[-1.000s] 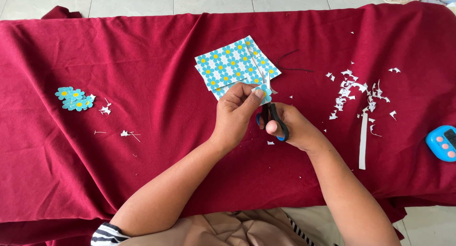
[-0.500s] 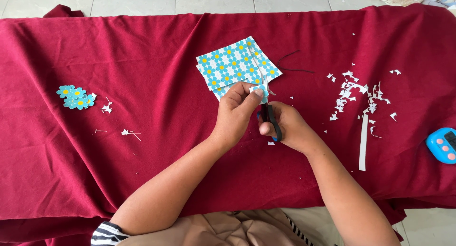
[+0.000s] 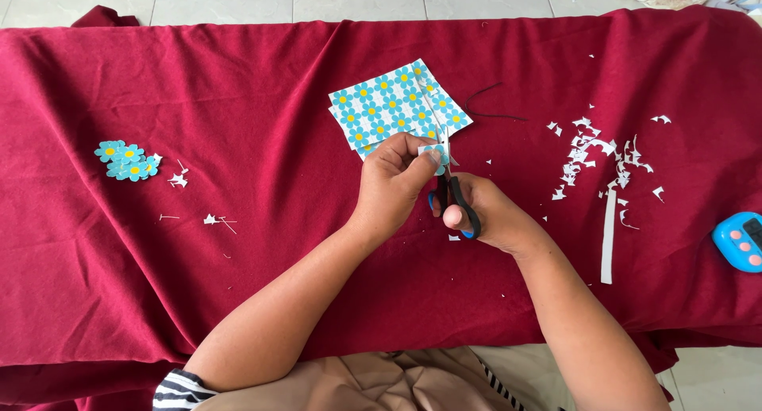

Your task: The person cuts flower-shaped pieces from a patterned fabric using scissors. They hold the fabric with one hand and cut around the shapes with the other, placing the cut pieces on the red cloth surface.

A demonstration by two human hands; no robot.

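My left hand (image 3: 394,179) pinches a small piece of blue flower-patterned paper (image 3: 432,151) between thumb and fingers. My right hand (image 3: 496,213) grips black-and-blue scissors (image 3: 451,190), blades pointing up into that small piece. Just beyond both hands lies a stack of flower-patterned paper sheets (image 3: 393,103) on the dark red cloth (image 3: 254,125).
A small pile of cut-out blue flowers (image 3: 127,159) sits at the left with a few white scraps (image 3: 178,179) beside it. Several white paper scraps (image 3: 595,153) and a long white strip (image 3: 608,235) lie at the right. A blue device with pink buttons (image 3: 740,240) rests at the right edge.
The hands stay together over the same spot; the scissors and the small paper piece have shifted slightly as the piece turns in my left fingers.
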